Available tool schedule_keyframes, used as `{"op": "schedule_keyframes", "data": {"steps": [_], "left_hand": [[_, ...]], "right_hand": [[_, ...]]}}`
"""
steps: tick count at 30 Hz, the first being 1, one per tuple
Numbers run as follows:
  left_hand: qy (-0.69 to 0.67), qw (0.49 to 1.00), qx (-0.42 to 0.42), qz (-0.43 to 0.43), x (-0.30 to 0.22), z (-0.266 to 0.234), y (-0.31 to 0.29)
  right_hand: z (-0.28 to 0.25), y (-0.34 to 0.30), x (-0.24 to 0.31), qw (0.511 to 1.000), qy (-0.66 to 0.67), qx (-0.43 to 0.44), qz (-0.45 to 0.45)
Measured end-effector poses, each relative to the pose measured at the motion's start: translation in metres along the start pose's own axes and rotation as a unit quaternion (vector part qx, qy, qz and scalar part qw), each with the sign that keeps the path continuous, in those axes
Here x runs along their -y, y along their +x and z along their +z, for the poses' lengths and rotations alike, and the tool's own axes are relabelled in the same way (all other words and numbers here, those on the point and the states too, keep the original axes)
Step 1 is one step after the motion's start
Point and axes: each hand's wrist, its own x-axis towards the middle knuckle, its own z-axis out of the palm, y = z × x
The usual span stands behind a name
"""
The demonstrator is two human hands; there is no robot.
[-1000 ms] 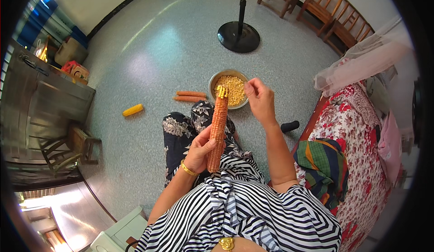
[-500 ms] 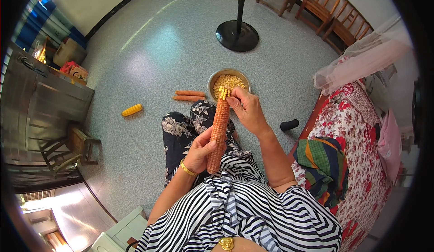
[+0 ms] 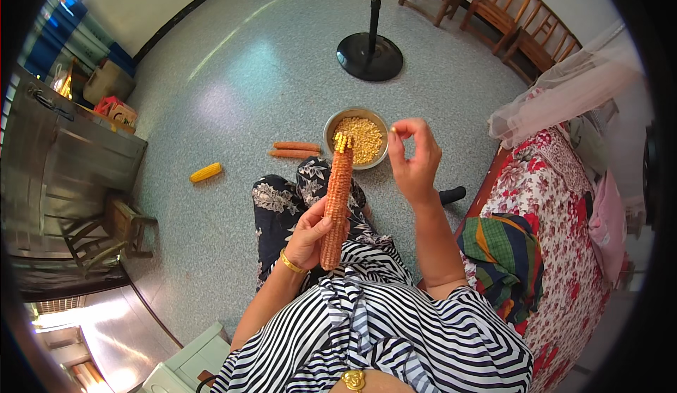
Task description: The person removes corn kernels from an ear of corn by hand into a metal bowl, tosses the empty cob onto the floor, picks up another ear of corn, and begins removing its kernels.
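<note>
Glossy grey floor [image 3: 282,104]; wooden chairs [image 3: 491,18] near pale wall [image 3: 564,2]; blue curtain [image 3: 44,49] left.

No writing, number or sign could be read. On the red-and-tan carton [image 3: 123,113], which sat far to the left of and beyond the left hand's fingers [image 3: 319,228], the surface was too small and blurred for any lettering to be made out.
</note>
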Motion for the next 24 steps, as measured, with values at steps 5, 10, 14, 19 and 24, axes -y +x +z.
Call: {"op": "schedule_keyframes", "data": {"steps": [5, 10, 14, 19, 24], "left_hand": [[0.012, 1.000, -0.017, 0.008, 0.002, 0.004, 0.001], [0.050, 0.998, -0.035, 0.006, 0.003, 0.006, 0.002], [0.085, 0.996, -0.036, 0.009, 0.007, 0.006, 0.004], [0.087, 0.995, -0.039, -0.007, 0.005, 0.011, 0.002], [0.074, 0.996, -0.040, -0.023, 0.005, 0.010, -0.001]], "right_hand": [[0.009, -0.010, -0.038, 0.987, -0.112, 0.050, 0.107], [0.023, -0.028, -0.020, 0.957, 0.074, 0.131, 0.248], [0.031, -0.023, 0.006, 0.937, 0.161, 0.099, 0.293], [0.034, -0.025, 0.009, 0.957, 0.140, 0.094, 0.238], [0.039, -0.032, 0.011, 0.960, 0.162, 0.052, 0.223]]}}
